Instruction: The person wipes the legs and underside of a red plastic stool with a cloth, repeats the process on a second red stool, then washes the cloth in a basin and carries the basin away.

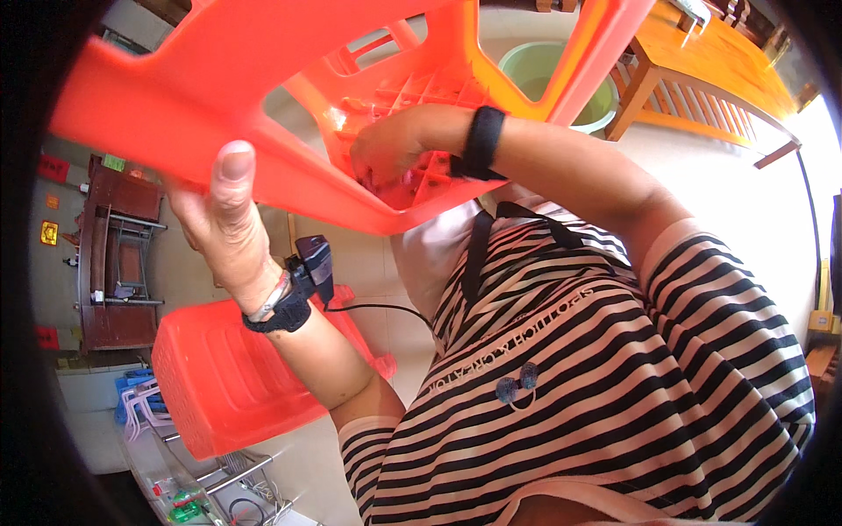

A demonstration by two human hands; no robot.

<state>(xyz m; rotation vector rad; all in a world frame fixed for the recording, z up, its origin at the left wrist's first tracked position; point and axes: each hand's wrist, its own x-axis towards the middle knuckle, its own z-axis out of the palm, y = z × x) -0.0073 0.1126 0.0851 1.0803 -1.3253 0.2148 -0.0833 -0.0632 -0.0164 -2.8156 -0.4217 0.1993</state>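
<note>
A red plastic stool (296, 171) is held tilted before me, its open underside and ribbed seat bottom showing. My left hand (227, 223) grips its lower left edge, thumb on the near face and the other fingers mostly hidden behind. My right hand (395, 144) reaches inside the stool against the ribs, with the fingers curled down and partly blurred. Whether it holds something small cannot be made out. Dark specks and wet-looking shine show on the ribs. Both wrists wear black straps, the left one with a small black device and cable.
Another red plastic chair or stool (243, 375) stands below my left forearm. Beyond the held stool is a green basin (592, 105), beside a wooden table (723, 72). A dark wooden cabinet (125, 263) is at far left. Lower left, a metal-framed rack (230, 473) holds cables and small items.
</note>
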